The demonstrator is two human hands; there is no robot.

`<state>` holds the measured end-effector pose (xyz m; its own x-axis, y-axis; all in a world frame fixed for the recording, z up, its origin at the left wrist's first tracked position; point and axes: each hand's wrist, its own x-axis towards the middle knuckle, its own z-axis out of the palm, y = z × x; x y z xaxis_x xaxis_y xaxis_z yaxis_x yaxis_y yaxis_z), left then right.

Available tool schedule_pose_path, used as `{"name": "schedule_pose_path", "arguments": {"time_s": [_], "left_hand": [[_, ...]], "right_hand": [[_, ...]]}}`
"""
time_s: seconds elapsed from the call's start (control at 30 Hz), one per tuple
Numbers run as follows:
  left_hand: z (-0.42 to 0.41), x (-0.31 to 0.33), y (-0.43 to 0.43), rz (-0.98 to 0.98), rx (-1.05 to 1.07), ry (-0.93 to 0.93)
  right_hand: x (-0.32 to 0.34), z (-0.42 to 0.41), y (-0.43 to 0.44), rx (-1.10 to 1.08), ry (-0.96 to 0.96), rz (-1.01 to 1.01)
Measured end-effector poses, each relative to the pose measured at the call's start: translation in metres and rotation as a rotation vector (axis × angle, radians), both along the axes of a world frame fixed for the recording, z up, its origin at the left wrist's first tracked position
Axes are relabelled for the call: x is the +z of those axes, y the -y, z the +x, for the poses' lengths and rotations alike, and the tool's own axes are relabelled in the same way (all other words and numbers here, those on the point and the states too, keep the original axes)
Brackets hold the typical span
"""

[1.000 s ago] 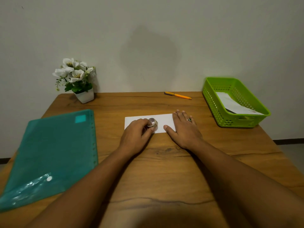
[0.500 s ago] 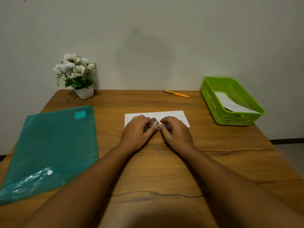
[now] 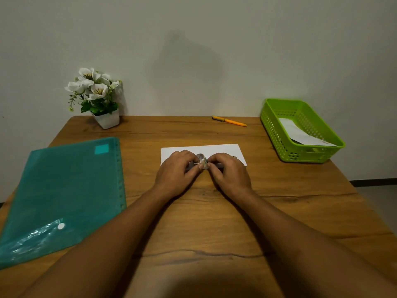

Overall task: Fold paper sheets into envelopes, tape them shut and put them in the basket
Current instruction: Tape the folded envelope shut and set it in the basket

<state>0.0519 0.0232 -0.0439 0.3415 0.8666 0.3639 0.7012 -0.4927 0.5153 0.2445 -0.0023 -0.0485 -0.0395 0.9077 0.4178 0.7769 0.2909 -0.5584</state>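
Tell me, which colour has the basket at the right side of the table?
Bright green. The basket shows best in the head view, the only one.

Plain off-white wall across upper half of frame, faint soft shadow at centre. Wooden table with dark grain cracks filling lower half, far edge against wall. Dark baseboard and pale floor at right edge. Dim, even light.

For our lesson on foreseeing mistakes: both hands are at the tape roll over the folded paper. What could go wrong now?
1. Both hands work the tape roll, so the folded paper seems unheld; it may slide or unfold during taping.
2. The left hand holds the roll while the right hand pinches at its end; the strip may curl and stick to itself.
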Motion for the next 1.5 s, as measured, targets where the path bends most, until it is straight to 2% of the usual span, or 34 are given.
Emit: {"name": "schedule_pose_path", "arguments": {"time_s": [0.37,0.77,1.03,1.2,1.4,1.5], "left_hand": [[0.000,0.002,0.002,-0.016,0.020,-0.002],[0.001,0.005,0.005,-0.044,0.051,0.049],[-0.001,0.006,0.005,-0.050,0.051,0.088],[-0.004,0.010,-0.012,-0.073,0.053,0.142],[0.001,0.029,-0.079,-0.018,0.108,0.043],[0.008,0.031,-0.117,-0.019,0.171,-0.069]], "right_hand": [[0.002,-0.001,0.002,0.028,0.026,-0.007],[0.005,0.005,-0.004,-0.161,-0.282,-0.101],[0.015,0.025,-0.033,-0.189,-0.146,-0.196],[0.005,0.029,-0.045,-0.219,-0.137,-0.168],[-0.002,0.032,-0.050,-0.200,-0.138,-0.132],[-0.004,0.033,-0.050,-0.195,-0.144,-0.131]]}}
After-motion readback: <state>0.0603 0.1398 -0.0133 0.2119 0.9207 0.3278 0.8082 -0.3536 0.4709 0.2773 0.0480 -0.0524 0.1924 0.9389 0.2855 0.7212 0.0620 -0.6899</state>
